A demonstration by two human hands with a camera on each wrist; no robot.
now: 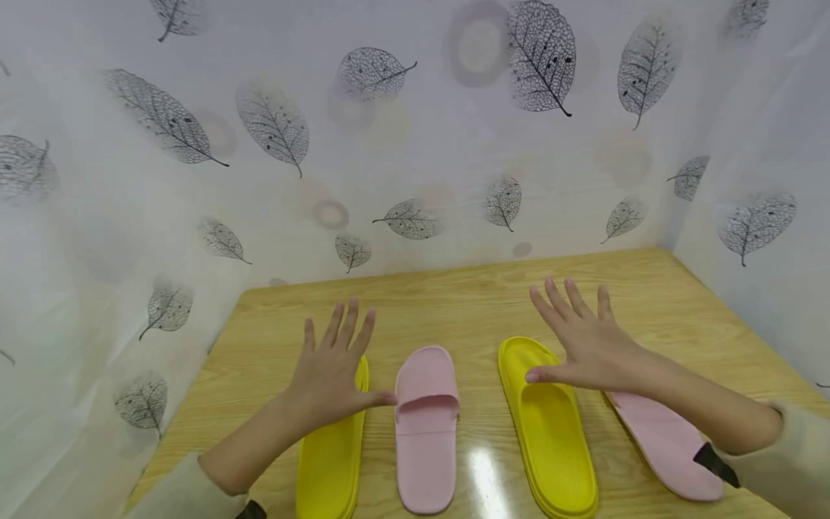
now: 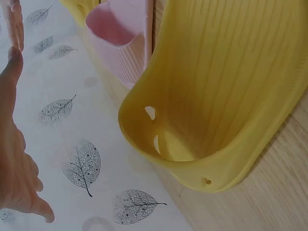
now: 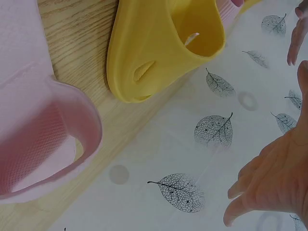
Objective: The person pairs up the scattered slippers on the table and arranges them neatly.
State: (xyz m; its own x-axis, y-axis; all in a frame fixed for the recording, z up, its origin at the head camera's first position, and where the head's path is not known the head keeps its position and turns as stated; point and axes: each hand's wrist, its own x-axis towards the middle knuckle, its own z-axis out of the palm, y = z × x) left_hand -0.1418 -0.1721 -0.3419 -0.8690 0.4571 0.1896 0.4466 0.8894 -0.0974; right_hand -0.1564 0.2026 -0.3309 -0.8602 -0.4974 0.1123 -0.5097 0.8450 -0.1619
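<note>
Four slippers would be several; a row of them lies on the wooden table [image 1: 454,303], yellow and pink by turns. My left hand [image 1: 331,375], fingers spread, hovers over the toe of the left yellow slipper [image 1: 331,461], hiding much of its strap; its thumb points toward the left pink slipper [image 1: 426,432]. My right hand [image 1: 590,346], also spread and holding nothing, is above the right yellow slipper [image 1: 551,440] and the toe of the right pink slipper [image 1: 674,447], which its forearm partly covers. In the left wrist view the yellow slipper [image 2: 207,86] is close below the hand.
A pale curtain [image 1: 441,144] printed with leaf skeletons rises behind the table and along both sides. A bright light reflection shows on the wood between the left pink and right yellow slippers.
</note>
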